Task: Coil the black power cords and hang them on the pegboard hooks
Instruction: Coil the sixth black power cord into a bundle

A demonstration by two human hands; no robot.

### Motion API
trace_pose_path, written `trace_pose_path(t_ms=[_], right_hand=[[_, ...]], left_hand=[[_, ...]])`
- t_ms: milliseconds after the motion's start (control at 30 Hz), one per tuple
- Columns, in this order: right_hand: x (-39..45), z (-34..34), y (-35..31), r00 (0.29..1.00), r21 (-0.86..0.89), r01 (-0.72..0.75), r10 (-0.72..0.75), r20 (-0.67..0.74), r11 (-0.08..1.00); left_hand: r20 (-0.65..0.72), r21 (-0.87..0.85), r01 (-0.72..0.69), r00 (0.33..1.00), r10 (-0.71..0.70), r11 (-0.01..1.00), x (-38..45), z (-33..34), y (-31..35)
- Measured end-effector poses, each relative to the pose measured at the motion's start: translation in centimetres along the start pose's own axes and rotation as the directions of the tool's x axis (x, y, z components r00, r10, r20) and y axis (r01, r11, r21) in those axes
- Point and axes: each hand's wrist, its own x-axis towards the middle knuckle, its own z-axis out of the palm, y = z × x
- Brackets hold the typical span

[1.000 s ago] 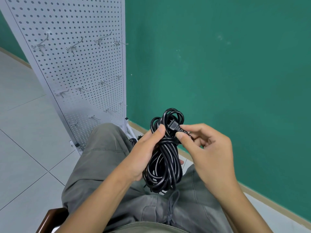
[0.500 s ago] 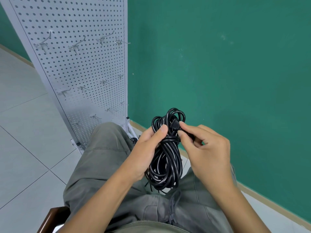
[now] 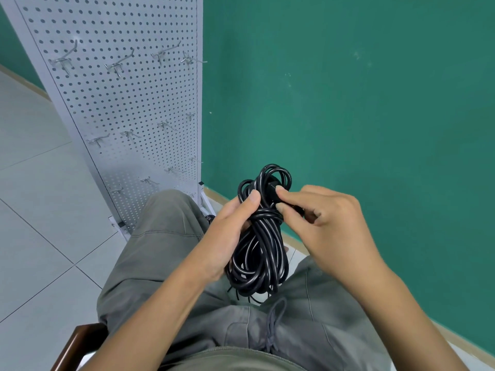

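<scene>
Left hand: the left hand [image 3: 227, 236] is wrapped round the waist of the black cord bundle [image 3: 258, 245], thumb [image 3: 250, 199] laid up along its near side, fingers hidden behind the strands.
Right hand: the right hand [image 3: 326, 226] comes in from 3 o'clock, thumb and forefinger pinching the cord's dark end piece [image 3: 273, 187] right at the upper loops; the other fingers are curled in toward the palm.
Cord look: glossy black, many long loops gathered into one hank, cinched by a few turns wound crosswise just above the middle, so it pinches in like a figure eight.
Cord top: a smaller fan of loops sticks out at 12 o'clock above both thumbs.
Cord bottom: the bigger, looser loops hang at 6 o'clock, down to the lap of the grey-green trousers [image 3: 166, 253].
Cord place: held in the air between the two hands, over the person's thighs, touching both hands.
Pegboard: a white pegboard [image 3: 126, 103] stands at 10 to 11 o'clock beyond the left knee, leaning back, with rows of bare metal hooks [image 3: 116, 66].
Surroundings: green wall [image 3: 361, 103] at 1 o'clock, pale tiled floor [image 3: 40, 210] at 9 o'clock, a dark wooden chair edge [image 3: 77, 341] at 7 o'clock.
</scene>
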Motion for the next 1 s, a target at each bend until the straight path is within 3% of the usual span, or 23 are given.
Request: trace_pose_path(t_ms=[200,500,667,767,867,1000], right_hand=[[0.7,-1.0,0.4,0.981,0.11,-0.076,0.054,0.187,0.991],[2.6,-1.0,0.1,0.922,0.256,-0.306,0.218,0.321,0.917],[2.0,-1.4,-0.3,0.938,0.257,-0.27,0.194,0.288,0.928],[1.4,-1.4,-1.1,0.981,0.12,-0.099,0.076,0.181,0.988],[0.6,-0.6,-1.7,1.0,-0.036,-0.001,0.002,0.031,0.999],[-1.2,0.2,-1.7,0.997,-0.053,-0.016,0.012,-0.075,0.998]], left_hand=[[0.053,-0.076,0.033,0.998,-0.029,0.997,-0.2,0.0,0.0],[0.047,0.043,-0.058,0.997,0.056,0.997,0.0,-0.7,0.7],[-0.006,-0.063,-0.048,0.999,0.048,0.997,0.1,-0.6,0.1],[0.01,-0.118,-0.043,0.999,0.044,0.992,0.4,-0.3,-0.1],[-0.038,0.039,-0.073,0.996,0.075,0.997,0.6,0.2,-0.3],[-0.112,0.201,-0.134,0.981,0.158,0.97,0.7,0.7,-0.1]])
